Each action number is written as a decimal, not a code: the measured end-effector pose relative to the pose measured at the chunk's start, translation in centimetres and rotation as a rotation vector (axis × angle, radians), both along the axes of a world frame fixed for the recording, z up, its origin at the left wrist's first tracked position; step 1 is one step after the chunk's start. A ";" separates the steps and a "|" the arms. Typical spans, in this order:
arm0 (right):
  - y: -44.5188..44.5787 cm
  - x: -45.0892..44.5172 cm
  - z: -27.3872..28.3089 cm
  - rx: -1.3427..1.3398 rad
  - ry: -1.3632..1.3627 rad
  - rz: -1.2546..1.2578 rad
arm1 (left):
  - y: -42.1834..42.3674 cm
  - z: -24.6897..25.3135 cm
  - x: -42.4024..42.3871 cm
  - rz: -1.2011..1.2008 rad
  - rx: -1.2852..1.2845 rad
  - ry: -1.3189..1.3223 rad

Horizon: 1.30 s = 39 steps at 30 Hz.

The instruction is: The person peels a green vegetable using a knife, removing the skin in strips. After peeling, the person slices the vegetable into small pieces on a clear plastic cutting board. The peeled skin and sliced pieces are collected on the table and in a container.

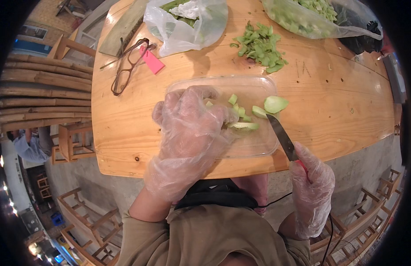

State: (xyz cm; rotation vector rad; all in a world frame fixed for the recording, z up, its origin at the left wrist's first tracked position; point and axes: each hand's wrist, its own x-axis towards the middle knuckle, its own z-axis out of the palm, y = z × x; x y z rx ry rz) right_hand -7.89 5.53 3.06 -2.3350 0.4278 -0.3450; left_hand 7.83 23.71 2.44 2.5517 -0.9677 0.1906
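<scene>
My left hand (194, 129), in a clear plastic glove, rests palm down over a transparent plastic lid or tray (258, 148). Its fingers bend downward and their tips are partly hidden, so I cannot tell whether anything is under them. Beside its thumb lie small pale green vegetable cubes (238, 109) and a longer cut wedge (243, 125). My right hand (311, 179), also gloved, grips a knife (282, 136) with a dark blade and red handle. The blade's tip points at another wedge (259, 112), next to a larger peeled piece (276, 104) at the tray's right edge.
Green peelings (260, 46) lie heaped on the wooden table (325, 109) beyond the tray. A plastic bag of cut cubes (301, 20) stands back right, another white plastic bag (189, 26) back left. Eyeglasses (129, 66) with a pink tag (152, 61) lie left. Wooden stools (89, 212) surround the table.
</scene>
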 end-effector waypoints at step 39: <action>5.6 5.5 2.0 -0.626 0.415 0.340 | 4.6 -2.2 -1.8 0.266 -0.161 0.187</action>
